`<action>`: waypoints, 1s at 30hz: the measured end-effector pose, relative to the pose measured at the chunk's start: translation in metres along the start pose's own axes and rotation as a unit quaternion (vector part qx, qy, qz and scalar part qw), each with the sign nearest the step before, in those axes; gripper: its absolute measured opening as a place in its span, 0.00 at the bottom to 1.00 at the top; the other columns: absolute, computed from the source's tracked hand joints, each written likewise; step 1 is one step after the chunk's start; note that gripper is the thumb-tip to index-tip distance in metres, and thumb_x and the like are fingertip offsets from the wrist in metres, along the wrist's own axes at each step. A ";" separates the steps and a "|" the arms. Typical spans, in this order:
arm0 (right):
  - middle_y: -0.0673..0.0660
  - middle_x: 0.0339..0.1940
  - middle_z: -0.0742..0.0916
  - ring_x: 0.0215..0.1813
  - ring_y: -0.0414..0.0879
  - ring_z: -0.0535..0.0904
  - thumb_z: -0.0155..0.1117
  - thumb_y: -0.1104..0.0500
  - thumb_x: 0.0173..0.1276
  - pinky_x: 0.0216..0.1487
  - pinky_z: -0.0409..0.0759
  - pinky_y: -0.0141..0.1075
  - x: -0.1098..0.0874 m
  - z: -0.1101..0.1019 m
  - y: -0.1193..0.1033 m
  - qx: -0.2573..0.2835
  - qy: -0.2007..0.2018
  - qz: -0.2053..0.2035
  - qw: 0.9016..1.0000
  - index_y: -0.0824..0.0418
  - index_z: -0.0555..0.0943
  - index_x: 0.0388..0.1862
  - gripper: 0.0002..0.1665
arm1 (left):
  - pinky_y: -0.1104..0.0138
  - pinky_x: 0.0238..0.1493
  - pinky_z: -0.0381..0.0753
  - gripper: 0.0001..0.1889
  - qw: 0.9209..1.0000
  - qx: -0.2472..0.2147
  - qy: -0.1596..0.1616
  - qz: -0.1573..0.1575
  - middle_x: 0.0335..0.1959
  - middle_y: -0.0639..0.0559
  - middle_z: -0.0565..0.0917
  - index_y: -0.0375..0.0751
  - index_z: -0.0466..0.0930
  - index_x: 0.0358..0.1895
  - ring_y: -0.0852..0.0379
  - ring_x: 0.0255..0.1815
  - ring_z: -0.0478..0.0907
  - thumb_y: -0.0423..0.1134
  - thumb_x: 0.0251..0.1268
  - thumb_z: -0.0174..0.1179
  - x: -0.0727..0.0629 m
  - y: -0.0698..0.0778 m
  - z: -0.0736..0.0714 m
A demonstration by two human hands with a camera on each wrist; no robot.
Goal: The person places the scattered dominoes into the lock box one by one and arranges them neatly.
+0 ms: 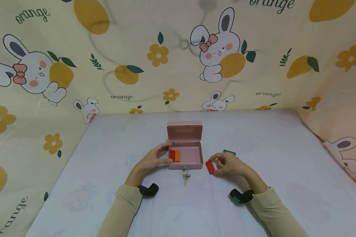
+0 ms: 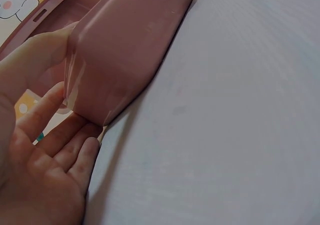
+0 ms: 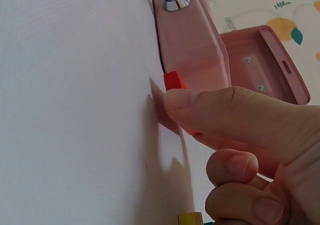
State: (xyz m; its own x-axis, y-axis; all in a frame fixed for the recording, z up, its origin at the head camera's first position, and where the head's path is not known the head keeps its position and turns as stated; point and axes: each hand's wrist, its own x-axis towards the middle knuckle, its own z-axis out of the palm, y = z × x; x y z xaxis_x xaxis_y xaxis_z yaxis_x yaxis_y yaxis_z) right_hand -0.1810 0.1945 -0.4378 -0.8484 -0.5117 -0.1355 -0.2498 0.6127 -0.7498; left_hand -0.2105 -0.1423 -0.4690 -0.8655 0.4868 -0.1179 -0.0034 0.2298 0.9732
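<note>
A small pink metal box (image 1: pixel 192 167) stands on the table with its lid (image 1: pixel 184 131) raised at the back. Inside, against the left wall, a red block (image 1: pixel 172 155) and an orange block (image 1: pixel 177 156) lie side by side. My left hand (image 1: pixel 151 159) holds the box by its left side, thumb near the front corner and a finger toward the hinge. Just right of the box, my right hand (image 1: pixel 230 164) pinches another red block (image 1: pixel 210 167) between thumb and finger. In the right wrist view this red block (image 3: pixel 175 81) is tilted, close over the table and partly covered by the thumb.
Keys (image 1: pixel 186 179) hang from the lock on the box front. A green block (image 1: pixel 229 152) lies behind my right hand, and a yellow block (image 3: pixel 190 218) shows at the right wrist view's bottom edge. A patterned cloth (image 1: pixel 172 65) rises behind the white table (image 1: pixel 121 131).
</note>
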 end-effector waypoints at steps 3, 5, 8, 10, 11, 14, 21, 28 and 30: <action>0.46 0.18 0.68 0.24 0.33 0.63 0.75 0.64 0.50 0.27 0.62 0.26 0.000 0.000 0.000 0.003 0.002 0.000 1.000 0.68 0.80 0.49 0.26 | 0.49 0.80 0.52 0.35 1.000 0.000 -0.002 0.003 0.77 0.46 0.60 0.44 0.62 0.71 0.44 0.79 0.54 0.32 0.60 0.65 0.001 -0.001 0.000; 0.46 0.18 0.68 0.23 0.34 0.63 0.76 0.63 0.50 0.27 0.62 0.26 0.000 -0.001 0.000 0.002 0.005 0.000 1.000 0.68 0.80 0.49 0.26 | 0.48 0.80 0.52 0.35 1.000 0.003 -0.003 0.007 0.77 0.45 0.60 0.44 0.62 0.71 0.43 0.79 0.54 0.32 0.60 0.65 0.002 -0.001 0.000; 0.47 0.19 0.68 0.24 0.34 0.63 0.76 0.62 0.50 0.27 0.62 0.26 0.000 -0.002 0.001 0.004 0.008 0.007 1.000 0.68 0.80 0.50 0.27 | 0.48 0.80 0.52 0.35 1.000 0.005 -0.003 0.008 0.77 0.45 0.60 0.44 0.62 0.71 0.43 0.79 0.55 0.32 0.60 0.65 0.002 0.000 0.000; 0.47 0.19 0.68 0.24 0.35 0.63 0.76 0.62 0.51 0.28 0.63 0.26 -0.001 -0.003 0.001 0.003 0.008 0.011 1.000 0.68 0.80 0.50 0.27 | 0.48 0.80 0.51 0.35 1.000 0.006 -0.002 0.008 0.77 0.45 0.60 0.43 0.62 0.71 0.43 0.79 0.54 0.32 0.60 0.65 0.001 0.001 0.000; 0.47 0.19 0.68 0.24 0.35 0.64 0.76 0.62 0.51 0.28 0.63 0.27 -0.001 -0.004 0.000 0.005 0.009 0.012 1.000 0.68 0.79 0.50 0.27 | 0.48 0.80 0.51 0.35 1.000 0.008 -0.002 0.008 0.77 0.45 0.60 0.43 0.62 0.71 0.43 0.79 0.54 0.32 0.60 0.65 0.000 0.002 0.001; 0.48 0.19 0.69 0.24 0.35 0.64 0.75 0.62 0.51 0.27 0.64 0.27 -0.002 -0.006 -0.001 0.004 0.014 0.011 1.000 0.68 0.79 0.51 0.27 | 0.49 0.80 0.52 0.35 1.000 0.019 -0.005 0.009 0.76 0.44 0.61 0.43 0.62 0.71 0.43 0.78 0.56 0.33 0.60 0.65 -0.001 0.004 0.002; 0.47 0.19 0.69 0.23 0.34 0.64 0.75 0.61 0.51 0.24 0.63 0.26 -0.005 -0.012 -0.011 -0.004 0.028 -0.014 0.999 0.67 0.80 0.49 0.26 | 0.51 0.79 0.55 0.35 0.999 0.043 -0.018 0.023 0.74 0.41 0.64 0.38 0.63 0.70 0.42 0.77 0.59 0.31 0.58 0.66 -0.002 0.008 0.009; 0.47 0.18 0.68 0.23 0.33 0.63 0.75 0.62 0.51 0.24 0.63 0.26 -0.004 -0.017 -0.019 -0.005 0.036 -0.030 0.999 0.68 0.80 0.49 0.26 | 0.50 0.78 0.57 0.35 0.998 0.041 -0.015 0.039 0.73 0.39 0.65 0.37 0.64 0.69 0.41 0.75 0.61 0.30 0.57 0.66 -0.002 0.009 0.014; 0.47 0.18 0.68 0.22 0.33 0.63 0.75 0.62 0.52 0.24 0.63 0.26 -0.003 -0.018 -0.021 -0.002 0.036 -0.032 0.999 0.69 0.80 0.49 0.26 | 0.50 0.78 0.57 0.34 0.998 0.039 -0.013 0.041 0.73 0.39 0.66 0.37 0.64 0.69 0.41 0.75 0.61 0.30 0.57 0.66 -0.002 0.008 0.014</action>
State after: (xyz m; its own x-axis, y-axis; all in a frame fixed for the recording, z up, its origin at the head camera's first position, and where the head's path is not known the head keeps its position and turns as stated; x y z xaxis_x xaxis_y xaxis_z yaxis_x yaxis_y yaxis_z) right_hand -0.1815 0.1939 -0.4102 -0.8625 -0.5045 -0.0400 -0.3057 0.5825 -0.7532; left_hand -0.2018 -0.1291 -0.4639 -0.8480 0.5280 -0.0455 0.1059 0.2529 0.9617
